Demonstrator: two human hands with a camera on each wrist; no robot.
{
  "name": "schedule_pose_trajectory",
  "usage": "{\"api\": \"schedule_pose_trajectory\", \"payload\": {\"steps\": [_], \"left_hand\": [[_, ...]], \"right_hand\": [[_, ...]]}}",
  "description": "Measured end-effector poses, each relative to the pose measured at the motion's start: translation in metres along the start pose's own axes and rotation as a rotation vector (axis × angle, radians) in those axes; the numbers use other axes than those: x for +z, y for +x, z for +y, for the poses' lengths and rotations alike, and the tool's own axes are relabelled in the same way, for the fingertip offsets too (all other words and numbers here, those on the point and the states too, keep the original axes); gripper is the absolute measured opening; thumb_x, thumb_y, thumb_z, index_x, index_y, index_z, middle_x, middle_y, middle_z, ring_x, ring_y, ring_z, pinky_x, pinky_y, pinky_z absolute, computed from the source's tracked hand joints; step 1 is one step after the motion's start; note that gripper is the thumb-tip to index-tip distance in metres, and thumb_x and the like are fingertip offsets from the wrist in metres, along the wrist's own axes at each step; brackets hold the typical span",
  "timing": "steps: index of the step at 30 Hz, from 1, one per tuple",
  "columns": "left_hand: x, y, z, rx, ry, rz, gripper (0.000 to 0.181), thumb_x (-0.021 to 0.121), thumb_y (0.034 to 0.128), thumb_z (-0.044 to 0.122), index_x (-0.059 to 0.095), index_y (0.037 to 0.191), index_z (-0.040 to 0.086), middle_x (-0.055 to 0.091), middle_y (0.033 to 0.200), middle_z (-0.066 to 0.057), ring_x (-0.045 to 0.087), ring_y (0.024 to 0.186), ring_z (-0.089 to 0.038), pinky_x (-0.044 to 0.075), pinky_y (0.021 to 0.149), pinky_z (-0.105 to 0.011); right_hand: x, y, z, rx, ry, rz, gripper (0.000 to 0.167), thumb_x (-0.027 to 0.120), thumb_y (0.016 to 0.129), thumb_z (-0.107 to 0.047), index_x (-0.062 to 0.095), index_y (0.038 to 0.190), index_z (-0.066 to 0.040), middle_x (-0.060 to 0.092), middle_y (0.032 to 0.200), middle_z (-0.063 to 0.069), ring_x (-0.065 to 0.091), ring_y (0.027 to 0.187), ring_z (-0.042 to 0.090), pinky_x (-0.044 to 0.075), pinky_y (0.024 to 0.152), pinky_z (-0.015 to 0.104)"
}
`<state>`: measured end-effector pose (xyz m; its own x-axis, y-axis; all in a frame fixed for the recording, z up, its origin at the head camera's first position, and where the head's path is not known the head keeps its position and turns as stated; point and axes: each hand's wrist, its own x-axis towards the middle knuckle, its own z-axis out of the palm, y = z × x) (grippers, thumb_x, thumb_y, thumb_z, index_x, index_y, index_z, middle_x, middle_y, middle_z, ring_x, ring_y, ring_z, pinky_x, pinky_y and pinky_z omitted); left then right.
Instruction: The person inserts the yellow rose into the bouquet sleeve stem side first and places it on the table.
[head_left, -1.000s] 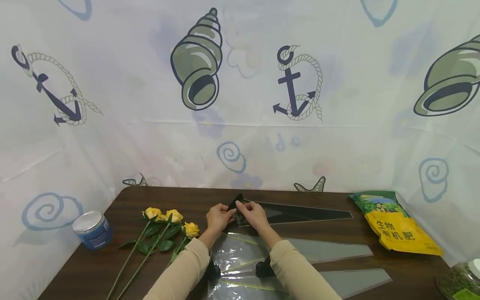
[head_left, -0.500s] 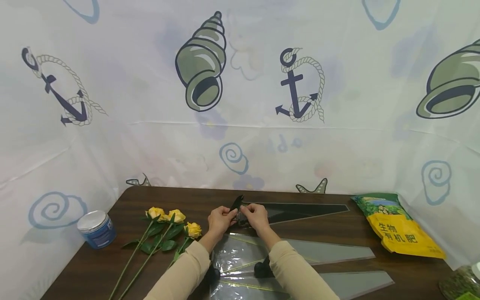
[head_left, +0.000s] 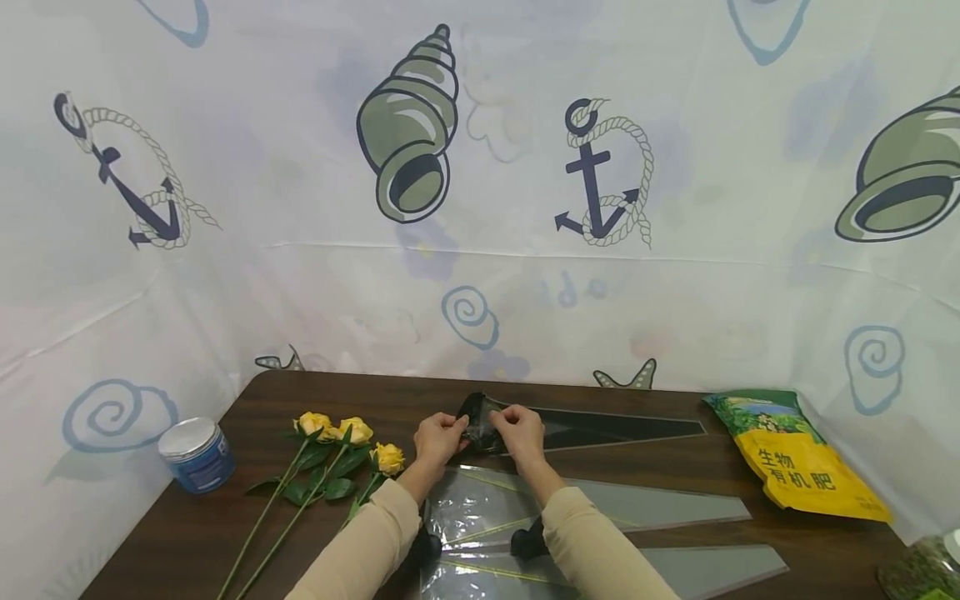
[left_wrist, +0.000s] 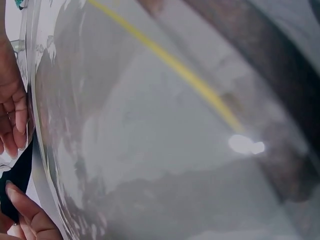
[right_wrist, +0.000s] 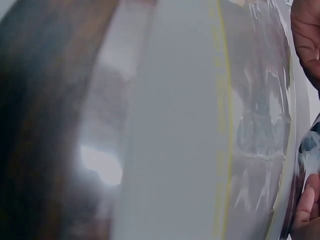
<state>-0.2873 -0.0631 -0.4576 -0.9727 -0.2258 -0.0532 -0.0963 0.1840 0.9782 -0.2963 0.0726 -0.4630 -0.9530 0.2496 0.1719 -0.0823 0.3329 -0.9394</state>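
Pinching a black sleeve by its wide end near the far edge of the tabletop, I had my left grip and right grip closed on either side. Gray sleeves lay toward the near edge, yellow roses and a blue jar toward the left edge.

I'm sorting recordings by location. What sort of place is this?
Probably a makeshift indoor booth for flower or plant work. A backdrop printed with shells and anchors hangs behind the table, which holds yellow roses and a bag labelled in Chinese as organic fertiliser.
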Motion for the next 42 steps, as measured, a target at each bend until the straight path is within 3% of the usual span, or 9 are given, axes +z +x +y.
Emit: {"api": "schedule_pose_trajectory", "payload": {"steps": [7, 15, 20, 25, 28, 34, 38, 42], "left_hand": [[-0.001, -0.002, 0.004, -0.004, 0.026, -0.004, 0.021, 0.067, 0.0858, 0.014, 0.063, 0.090, -0.005, 0.066, 0.084, -0.014, 0.061, 0.051, -0.005, 0.053, 0.051, -0.020], [-0.003, 0.000, 0.001, -0.027, 0.028, -0.009, 0.018, 0.067, 0.0847, 0.011, 0.064, 0.091, -0.006, 0.066, 0.078, -0.012, 0.061, 0.051, -0.006, 0.053, 0.050, -0.020], [-0.004, 0.001, 0.001, -0.049, 0.012, 0.003, 0.016, 0.065, 0.0829, 0.007, 0.064, 0.091, -0.006, 0.067, 0.072, -0.013, 0.062, 0.050, -0.007, 0.053, 0.049, -0.021], [-0.003, 0.003, 0.005, -0.079, 0.009, 0.020, 0.012, 0.063, 0.0825, 0.004, 0.063, 0.090, -0.006, 0.065, 0.075, -0.015, 0.059, 0.049, -0.006, 0.053, 0.049, -0.022], [-0.001, 0.003, 0.006, -0.048, 0.032, 0.020, 0.012, 0.065, 0.0825, 0.005, 0.065, 0.090, -0.005, 0.065, 0.077, -0.015, 0.059, 0.050, -0.006, 0.053, 0.050, -0.022], [0.004, 0.003, 0.011, 0.060, 0.050, -0.011, 0.014, 0.070, 0.0818, 0.006, 0.068, 0.094, -0.002, 0.070, 0.086, -0.016, 0.064, 0.059, -0.012, 0.056, 0.054, -0.025], [0.004, 0.003, 0.012, 0.063, 0.065, -0.002, 0.013, 0.070, 0.0807, 0.004, 0.070, 0.092, -0.002, 0.070, 0.084, -0.015, 0.065, 0.060, -0.013, 0.056, 0.055, -0.025], [0.003, 0.004, 0.012, 0.036, 0.075, 0.001, 0.011, 0.070, 0.0803, 0.004, 0.071, 0.090, -0.002, 0.070, 0.080, -0.013, 0.064, 0.057, -0.010, 0.055, 0.054, -0.023]], "right_hand": [[-0.001, -0.001, -0.001, 0.023, 0.076, 0.021, 0.014, 0.070, 0.080, -0.007, 0.059, 0.075, -0.001, 0.068, 0.068, 0.010, 0.056, 0.058, 0.007, 0.041, 0.054, 0.020], [-0.002, -0.003, 0.001, 0.026, 0.119, 0.020, 0.008, 0.067, 0.082, -0.003, 0.065, 0.087, 0.003, 0.068, 0.070, 0.013, 0.068, 0.067, 0.028, 0.045, 0.053, 0.018], [-0.004, -0.004, 0.004, 0.017, 0.072, -0.003, 0.018, 0.063, 0.085, -0.002, 0.070, 0.102, 0.002, 0.070, 0.079, 0.016, 0.068, 0.070, 0.025, 0.046, 0.054, 0.018], [-0.005, -0.005, 0.001, 0.011, 0.052, 0.004, 0.021, 0.059, 0.087, -0.002, 0.071, 0.104, -0.001, 0.070, 0.085, 0.014, 0.068, 0.071, 0.021, 0.042, 0.050, 0.018], [-0.007, -0.006, -0.001, -0.003, 0.028, 0.017, 0.021, 0.058, 0.087, -0.002, 0.072, 0.103, -0.002, 0.071, 0.085, 0.014, 0.068, 0.070, 0.021, 0.041, 0.050, 0.017], [-0.011, -0.004, -0.006, -0.038, 0.039, 0.028, 0.021, 0.056, 0.085, 0.003, 0.072, 0.099, 0.004, 0.070, 0.092, 0.020, 0.069, 0.067, 0.030, 0.052, 0.054, 0.018], [-0.014, -0.003, -0.011, -0.041, 0.041, -0.004, 0.021, 0.056, 0.084, 0.004, 0.072, 0.098, 0.004, 0.070, 0.092, 0.021, 0.069, 0.065, 0.029, 0.054, 0.054, 0.021], [-0.018, -0.001, -0.013, -0.052, -0.013, -0.028, 0.022, 0.056, 0.084, 0.003, 0.073, 0.097, 0.002, 0.071, 0.080, 0.016, 0.068, 0.060, 0.023, 0.049, 0.048, 0.018]]}}
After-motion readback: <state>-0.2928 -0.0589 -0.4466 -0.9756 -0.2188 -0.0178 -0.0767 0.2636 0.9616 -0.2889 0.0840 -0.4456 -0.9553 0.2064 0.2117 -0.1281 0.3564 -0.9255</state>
